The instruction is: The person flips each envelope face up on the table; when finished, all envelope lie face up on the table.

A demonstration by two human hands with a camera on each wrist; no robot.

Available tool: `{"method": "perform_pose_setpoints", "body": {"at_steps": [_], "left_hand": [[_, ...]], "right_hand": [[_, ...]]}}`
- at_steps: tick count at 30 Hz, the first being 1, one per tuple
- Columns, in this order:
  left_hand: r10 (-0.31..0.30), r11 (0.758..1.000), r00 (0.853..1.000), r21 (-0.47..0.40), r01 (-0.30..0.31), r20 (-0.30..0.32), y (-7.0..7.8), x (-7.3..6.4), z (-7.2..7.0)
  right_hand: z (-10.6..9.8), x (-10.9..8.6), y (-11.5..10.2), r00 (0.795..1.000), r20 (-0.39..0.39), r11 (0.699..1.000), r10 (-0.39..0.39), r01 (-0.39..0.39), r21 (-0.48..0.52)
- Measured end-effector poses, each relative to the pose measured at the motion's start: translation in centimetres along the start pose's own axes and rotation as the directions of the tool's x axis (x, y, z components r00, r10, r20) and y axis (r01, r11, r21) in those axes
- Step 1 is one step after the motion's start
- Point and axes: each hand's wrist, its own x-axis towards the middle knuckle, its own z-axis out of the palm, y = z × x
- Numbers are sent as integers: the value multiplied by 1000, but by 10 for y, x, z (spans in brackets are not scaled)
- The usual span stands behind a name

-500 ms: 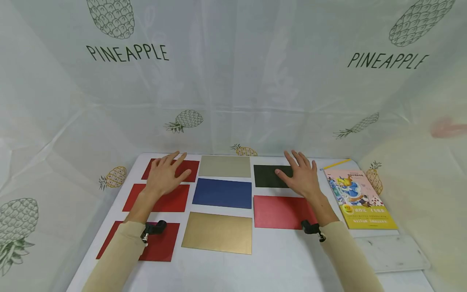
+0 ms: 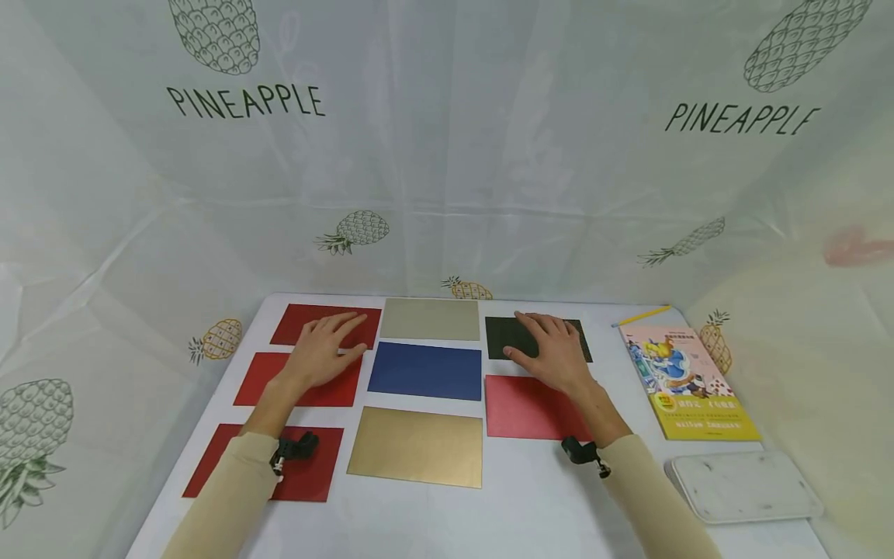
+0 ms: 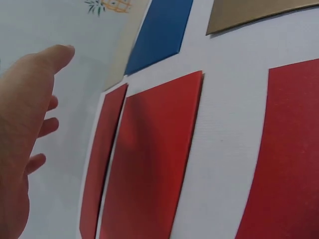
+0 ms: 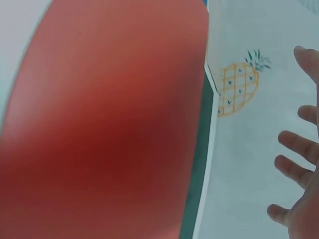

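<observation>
My left hand (image 2: 320,353), fingers spread and holding nothing, is over the dark red card (image 2: 293,312) at the back left and the bright red card (image 2: 258,373) in front of it. In the left wrist view, air shows between the hand (image 3: 22,119) and the red cards (image 3: 149,154). My right hand (image 2: 555,353), also with nothing in it, overlaps a dark green card (image 2: 499,334) and a pinkish-red card (image 2: 513,407). Its fingers (image 4: 299,147) are apart and slightly bent in the right wrist view.
Between the hands lie a beige card (image 2: 429,318), a blue card (image 2: 424,371) and a gold card (image 2: 417,446). Another red card (image 2: 307,466) is under the left forearm in view. Right side: yellow pencil (image 2: 642,316), picture book (image 2: 687,380), white marbled slab (image 2: 747,487). A pineapple-print sheet (image 2: 489,155) surrounds the table.
Both hands have come a little toward me and inward, the right one further to the left. The right sleeve has moved off the white slab. The cards lie as before.
</observation>
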Motion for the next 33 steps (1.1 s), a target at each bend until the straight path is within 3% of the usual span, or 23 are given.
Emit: {"method": "perform_pose_setpoints", "body": {"at_steps": [5,13,21,33], "left_hand": [[-1,999,1000,-37,2,22,3,-2,6],[14,1000,999,-27,-12,50,4,-4,14],[42,999,998,-32,-41,42,4,-6,17],[60,997,995,-51,-57,78,6,-6,19]], "right_hand": [[8,-5,-13,998,63,999,-23,21,30],[21,-10,-26,988,156,998,-17,8,56],[30,-12,-32,983,182,1000,-29,27,11],[39,-14,-38,975,204,996,-88,89,5]]}}
